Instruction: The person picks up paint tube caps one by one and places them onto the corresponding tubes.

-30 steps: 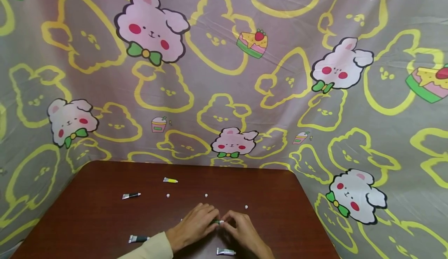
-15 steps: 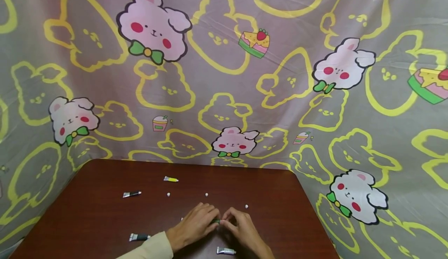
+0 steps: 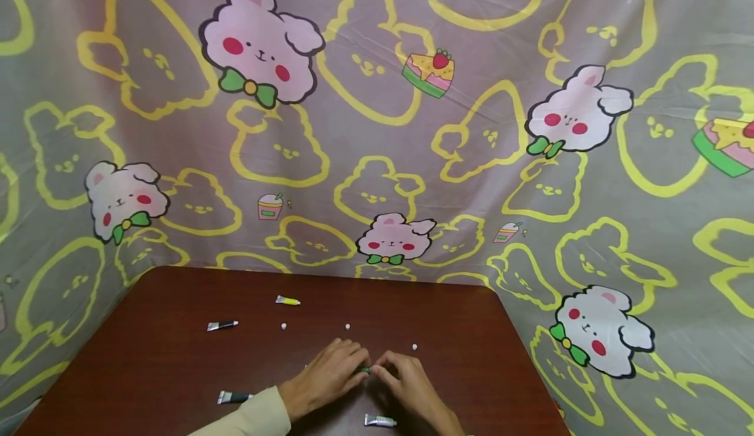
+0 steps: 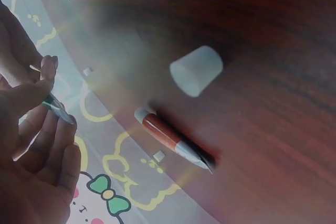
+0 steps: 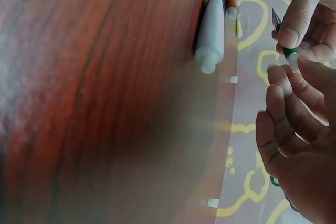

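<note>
Both hands meet at the near middle of the dark wooden table. My left hand pinches a small green paint tube between thumb and fingers; the left wrist view shows the same tube in its fingers. My right hand has its curled fingertips on the tube's white cap end, opposite the left thumb. Most of the tube is hidden by the fingers.
Other small tubes lie around: yellow, black, a dark one and a white one near my wrists. Loose white caps dot the table. A red tube lies by a cap. Cartoon cloth hangs behind.
The hands have stayed together in the same spot. The white cap end that showed between them a second ago is now mostly covered by the right fingertips.
</note>
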`<state>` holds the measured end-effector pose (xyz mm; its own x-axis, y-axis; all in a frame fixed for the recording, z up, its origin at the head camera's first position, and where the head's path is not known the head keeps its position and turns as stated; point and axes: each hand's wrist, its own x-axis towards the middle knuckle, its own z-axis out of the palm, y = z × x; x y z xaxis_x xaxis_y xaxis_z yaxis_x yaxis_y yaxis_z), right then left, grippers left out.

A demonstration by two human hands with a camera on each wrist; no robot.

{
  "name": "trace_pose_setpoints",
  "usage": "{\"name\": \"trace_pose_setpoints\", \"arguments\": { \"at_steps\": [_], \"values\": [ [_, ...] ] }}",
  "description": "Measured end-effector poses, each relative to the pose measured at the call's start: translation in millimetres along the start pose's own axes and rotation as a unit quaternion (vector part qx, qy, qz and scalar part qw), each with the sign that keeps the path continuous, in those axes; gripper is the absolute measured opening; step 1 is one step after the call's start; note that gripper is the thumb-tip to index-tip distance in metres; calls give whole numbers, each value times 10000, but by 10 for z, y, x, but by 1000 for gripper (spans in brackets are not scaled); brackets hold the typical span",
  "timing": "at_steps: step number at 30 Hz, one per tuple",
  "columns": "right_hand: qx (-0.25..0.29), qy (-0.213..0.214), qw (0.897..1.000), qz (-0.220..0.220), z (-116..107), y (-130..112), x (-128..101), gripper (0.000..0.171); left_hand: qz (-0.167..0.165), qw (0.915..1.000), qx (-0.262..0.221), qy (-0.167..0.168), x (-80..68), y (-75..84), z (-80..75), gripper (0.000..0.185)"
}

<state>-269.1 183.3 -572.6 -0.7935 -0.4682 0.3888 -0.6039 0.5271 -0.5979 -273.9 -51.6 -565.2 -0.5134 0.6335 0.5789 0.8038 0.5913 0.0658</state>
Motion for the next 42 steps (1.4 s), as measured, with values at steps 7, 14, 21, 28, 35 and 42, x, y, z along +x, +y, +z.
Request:
{"name": "trace_pose_setpoints", "arguments": {
  "at_steps": [7, 14, 21, 28, 35, 42],
  "values": [
    [300, 123, 9994, -149, 6, 22, 28, 13, -1, 10000, 80, -12, 0, -6, -7, 23],
    [189, -106, 9990, -382, -39, 26, 56, 14, 46, 9999, 87, 86, 4, -10, -12, 24],
    [-111, -269, 9993, -225, -86, -27, 68, 9, 43, 9999, -102, 75, 15, 3, -52, 22],
    [62, -204, 9996, -168, -87, -45, 81, 7, 70, 9999, -57, 88, 18, -9, -57, 23],
    [149, -312, 9989, -313, -86, -24, 89, 15, -52, 9999, -36, -153, 25, 4, -83, 20],
    [-213, -446, 9983, -305, -95, -43, 96, 10, 80, 10000, 24, 9, 35, 5, -109, 20]
  ]
}}
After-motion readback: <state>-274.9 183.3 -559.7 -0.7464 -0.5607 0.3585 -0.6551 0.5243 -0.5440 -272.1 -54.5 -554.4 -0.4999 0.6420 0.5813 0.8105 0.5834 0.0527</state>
